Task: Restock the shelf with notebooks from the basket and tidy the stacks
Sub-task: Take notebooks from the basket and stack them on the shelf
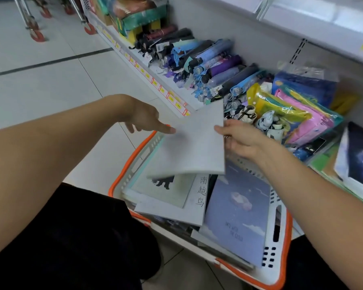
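While both hands work over the basket (281,216), a pale grey notebook (195,147) is lifted above it, tilted, its lower edge curving over the stack inside. Right hand (241,139) pinches the notebook's right edge, thumb on top, fingers curled under. Left hand (147,120) has its index finger extended, tip touching the notebook's left edge near the upper corner; the other fingers hang loose, gripping nothing.

Basket is white with an orange rim, sitting on the floor just in front of the shelf. Inside: a pale green notebook with a black silhouette (166,191) lying on a white notebook with Chinese characters (199,204), and beside those a blue-purple notebook with a cloud picture (239,216) leaning along the right wall. More covers underneath, can't make them out.

Bottom shelf (155,80) holds a row of folded umbrellas (214,65), then plastic-wrapped colourful pouches (298,116), then at far right a dark constellation-cover notebook stack (360,158). Yellow price tags (172,99) run along the shelf edge. Dark trousers (71,237) at lower left.
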The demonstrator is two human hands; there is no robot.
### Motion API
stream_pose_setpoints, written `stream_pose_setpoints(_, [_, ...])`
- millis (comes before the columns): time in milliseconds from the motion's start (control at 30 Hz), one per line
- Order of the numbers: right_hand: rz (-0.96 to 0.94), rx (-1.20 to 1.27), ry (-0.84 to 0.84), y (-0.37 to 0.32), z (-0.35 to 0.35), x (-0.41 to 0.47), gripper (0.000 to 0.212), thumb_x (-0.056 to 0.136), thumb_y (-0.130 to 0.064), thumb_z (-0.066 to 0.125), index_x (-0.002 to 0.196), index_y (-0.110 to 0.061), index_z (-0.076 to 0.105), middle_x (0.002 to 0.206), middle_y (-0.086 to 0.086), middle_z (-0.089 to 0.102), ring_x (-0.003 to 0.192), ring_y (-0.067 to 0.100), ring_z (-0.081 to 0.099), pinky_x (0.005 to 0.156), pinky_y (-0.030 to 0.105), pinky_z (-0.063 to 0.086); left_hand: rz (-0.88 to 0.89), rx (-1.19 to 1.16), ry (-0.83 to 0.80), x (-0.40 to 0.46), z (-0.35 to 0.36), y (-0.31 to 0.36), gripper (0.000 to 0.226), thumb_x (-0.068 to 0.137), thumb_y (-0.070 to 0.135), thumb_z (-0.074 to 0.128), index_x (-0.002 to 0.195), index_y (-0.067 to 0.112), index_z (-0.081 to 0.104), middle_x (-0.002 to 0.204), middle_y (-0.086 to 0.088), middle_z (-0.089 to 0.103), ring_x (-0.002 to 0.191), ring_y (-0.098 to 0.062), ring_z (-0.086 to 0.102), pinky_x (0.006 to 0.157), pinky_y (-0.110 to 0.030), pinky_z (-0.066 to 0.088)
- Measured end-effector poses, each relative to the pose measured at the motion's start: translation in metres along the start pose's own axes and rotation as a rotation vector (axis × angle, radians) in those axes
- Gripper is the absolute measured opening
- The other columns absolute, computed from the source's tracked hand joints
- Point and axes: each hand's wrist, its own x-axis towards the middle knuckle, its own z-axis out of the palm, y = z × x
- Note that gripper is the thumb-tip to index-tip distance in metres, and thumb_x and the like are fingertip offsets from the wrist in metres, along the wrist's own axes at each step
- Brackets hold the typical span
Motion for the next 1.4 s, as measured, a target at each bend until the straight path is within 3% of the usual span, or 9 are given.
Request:
stream_pose_setpoints(67, [-0.082, 0.173, -0.065, -0.017, -0.007, -0.008, 0.029, 0.093, -0.003, 0.058, 0.122, -0.003, 0.057, 0.103, 0.011, 0.073, 0.082, 0.018, 0.072, 0.066, 0.028, 0.061, -0.006, -0.251, -0.014, -0.007, -0.003, -0.002, 0.086, 0.072, 0.077, 0.058, 0.133, 0.017, 0.054, 0.129, -0.002, 0.059, 0.111, -0.03, 0.061, 0.091, -0.039, 0.055])
stream_pose_setpoints(200, [-0.099, 0.271, -0.082, -0.009, -0.008, -0.008, 0.021, 0.096, -0.016, 0.058, 0.114, -0.006, 0.06, 0.103, 0.012, 0.074, 0.087, 0.021, 0.073, 0.077, 0.034, 0.062, 0.118, -0.904, 0.046, -0.02, -0.018, 0.001, 0.042, 0.086, 0.033, 0.069, 0.123, 0.013, 0.063, 0.11, -0.005, 0.073, 0.092, -0.021, 0.073, 0.071, -0.033, 0.061])
stream_pose_setpoints(333, [0.151, -0.233, 0.173, 0.049, 0.002, -0.003, 0.031, 0.096, -0.031, 0.063, 0.097, -0.001, 0.057, 0.108, 0.026, 0.065, 0.071, 0.029, 0.067, 0.054, 0.032, 0.061, 0.017, -0.646, 0.374, -0.018, -0.022, 0.006, 0.03, 0.089, 0.019, 0.069, 0.115, 0.009, 0.058, 0.108, -0.009, 0.066, 0.085, -0.025, 0.067, 0.069, -0.036, 0.056])
stream_pose_setpoints(500, [0.273, -0.385, 0.18, 0.089, 0.022, 0.012, 0.072, 0.082, -0.019, 0.079, 0.141, -0.001, 0.042, 0.115, 0.023, 0.061, 0.082, 0.032, 0.07, 0.058, 0.033, 0.06, -0.136, -0.582, 0.391, -0.01, -0.015, -0.012, 0.047, 0.088, 0.018, 0.069, 0.129, 0.001, 0.053, 0.121, -0.016, 0.06, 0.101, -0.036, 0.064, 0.086, -0.047, 0.055])
stream_pose_setpoints(833, [0.439, -0.212, 0.207, 0.096, 0.048, 0.023, 0.017, 0.089, -0.014, 0.071, 0.091, -0.011, 0.055, 0.077, 0.004, 0.049, 0.067, 0.016, 0.05, 0.07, 0.031, 0.05, -0.15, -0.45, 0.387, -0.006, -0.019, -0.033, 0.047, 0.088, 0.024, 0.07, 0.127, 0.002, 0.054, 0.123, -0.016, 0.057, 0.104, -0.039, 0.063, 0.087, -0.054, 0.054])
stream_pose_setpoints(933, [0.367, -0.235, 0.189, 0.099, 0.057, 0.025, 0.011, 0.092, -0.017, 0.066, 0.098, -0.012, 0.058, 0.083, 0.005, 0.056, 0.07, 0.017, 0.052, 0.059, 0.025, 0.047, -0.151, -0.409, 0.409, -0.006, -0.019, -0.039, 0.048, 0.088, 0.025, 0.069, 0.127, 0.002, 0.054, 0.125, -0.016, 0.056, 0.106, -0.039, 0.061, 0.087, -0.054, 0.054])
stream_pose_setpoints(1100, [0.227, -0.101, -0.003, 0.089, 0.072, 0.015, 0.015, 0.101, -0.003, 0.043, 0.104, -0.009, 0.057, 0.094, 0.016, 0.069, 0.081, 0.029, 0.069, 0.073, 0.04, 0.059, -0.179, -0.499, 0.402, -0.009, -0.02, -0.044, 0.049, 0.089, 0.022, 0.069, 0.13, 0.002, 0.052, 0.125, -0.016, 0.057, 0.104, -0.039, 0.062, 0.088, -0.053, 0.054])
stream_pose_setpoints(1233, [0.034, -0.228, 0.18, 0.057, 0.06, 0.006, 0.017, 0.094, 0.001, 0.048, 0.091, -0.011, 0.059, 0.08, 0.011, 0.067, 0.065, 0.023, 0.066, 0.047, 0.029, 0.053, -0.158, -0.527, 0.412, -0.012, -0.024, -0.043, 0.05, 0.09, 0.022, 0.068, 0.133, 0.002, 0.05, 0.127, -0.017, 0.056, 0.107, -0.039, 0.061, 0.089, -0.052, 0.054])
stream_pose_setpoints(1400, [-0.331, -0.439, 0.403, -0.042, 0.029, -0.037, 0.025, 0.074, -0.007, 0.06, 0.058, -0.014, 0.041, 0.058, 0.009, 0.037, 0.055, 0.018, 0.038, 0.056, 0.032, 0.031, -0.165, -0.197, 0.63, -0.023, -0.037, -0.036, 0.045, 0.093, 0.025, 0.059, 0.13, 0.0, 0.054, 0.129, -0.019, 0.055, 0.117, -0.037, 0.053, 0.095, -0.038, 0.047])
